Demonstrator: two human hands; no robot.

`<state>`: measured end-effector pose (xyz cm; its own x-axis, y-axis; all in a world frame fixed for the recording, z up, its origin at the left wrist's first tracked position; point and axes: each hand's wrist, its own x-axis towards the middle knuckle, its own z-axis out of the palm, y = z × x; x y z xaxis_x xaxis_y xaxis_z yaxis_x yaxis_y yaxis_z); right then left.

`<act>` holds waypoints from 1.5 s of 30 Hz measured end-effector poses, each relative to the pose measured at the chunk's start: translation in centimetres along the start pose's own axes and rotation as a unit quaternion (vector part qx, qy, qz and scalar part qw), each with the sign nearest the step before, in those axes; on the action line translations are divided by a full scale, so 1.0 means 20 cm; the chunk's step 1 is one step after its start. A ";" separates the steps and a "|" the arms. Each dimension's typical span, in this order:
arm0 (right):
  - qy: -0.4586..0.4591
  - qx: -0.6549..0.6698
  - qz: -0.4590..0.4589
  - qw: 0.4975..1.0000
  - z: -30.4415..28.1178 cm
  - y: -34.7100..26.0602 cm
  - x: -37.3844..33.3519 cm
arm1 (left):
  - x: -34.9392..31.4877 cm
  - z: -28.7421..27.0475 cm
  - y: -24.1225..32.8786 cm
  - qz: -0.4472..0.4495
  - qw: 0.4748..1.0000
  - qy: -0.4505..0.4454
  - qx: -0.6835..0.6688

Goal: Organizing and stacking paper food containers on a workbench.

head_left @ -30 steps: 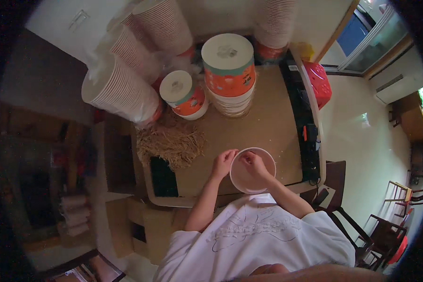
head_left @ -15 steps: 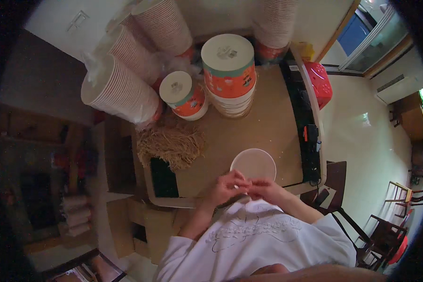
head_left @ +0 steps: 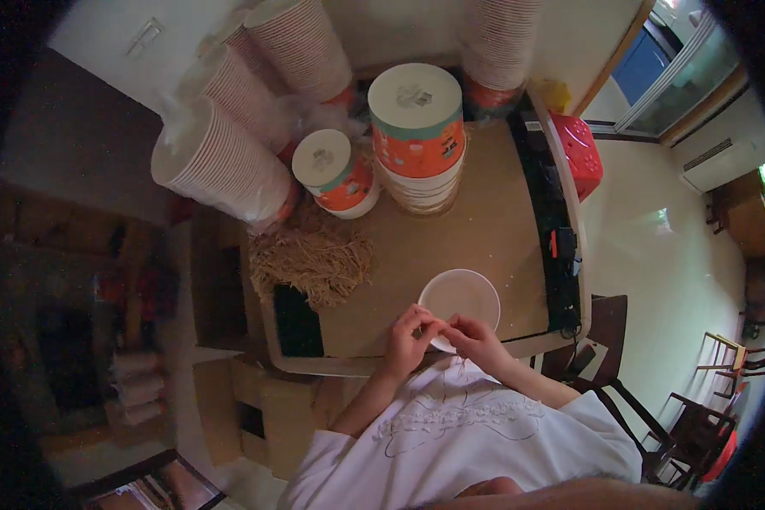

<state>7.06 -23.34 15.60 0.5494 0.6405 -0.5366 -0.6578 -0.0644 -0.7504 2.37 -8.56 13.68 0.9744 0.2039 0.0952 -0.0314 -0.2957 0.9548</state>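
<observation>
Close to the table's front edge stands a white round paper tub point(head_left: 461, 293), its open mouth facing up. Over its near rim my left hand point(head_left: 412, 334) and my right hand point(head_left: 478, 341) meet, fingertips pinched together. Whatever lies between the fingers is too small to make out; a faint thin line seems to hang below them. To the left rests a loose heap of brown paper-like strands point(head_left: 310, 259). Behind it are a short stack of orange-and-white paper tubs point(head_left: 348, 191) and a taller, wider one point(head_left: 418, 153), both upside down with pale bases up.
Plastic-wrapped stacks of white paper tubs point(head_left: 221, 166) crowd the table's back left, with another stack point(head_left: 497, 51) at the back right. A black strip with a small device point(head_left: 563, 244) and cables runs along the right side. Beyond are a red stool point(head_left: 576, 153) and a dark chair point(head_left: 603, 340).
Both hands have shifted slightly and changed their finger pose, still pinched together at the tub's near rim. The small pale bit seen at the left fingers earlier no longer shows.
</observation>
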 end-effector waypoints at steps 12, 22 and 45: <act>0.002 0.115 0.028 0.993 -0.02 0.08 0.06 | -0.02 -0.01 -0.09 -0.145 0.960 -0.055 -0.234; 0.088 -0.158 -0.193 0.965 -0.04 0.17 0.16 | -0.02 0.04 -0.16 -0.009 0.996 -0.023 0.086; 0.069 -0.047 -0.064 0.994 -0.12 0.20 0.23 | 0.04 0.02 -0.23 -0.149 0.986 -0.067 -0.039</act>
<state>8.20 -22.55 9.10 0.6946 0.5382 -0.4773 -0.5303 -0.0653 -0.8453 3.43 -7.37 9.30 0.9634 0.1446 -0.2258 0.2486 -0.1667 0.9541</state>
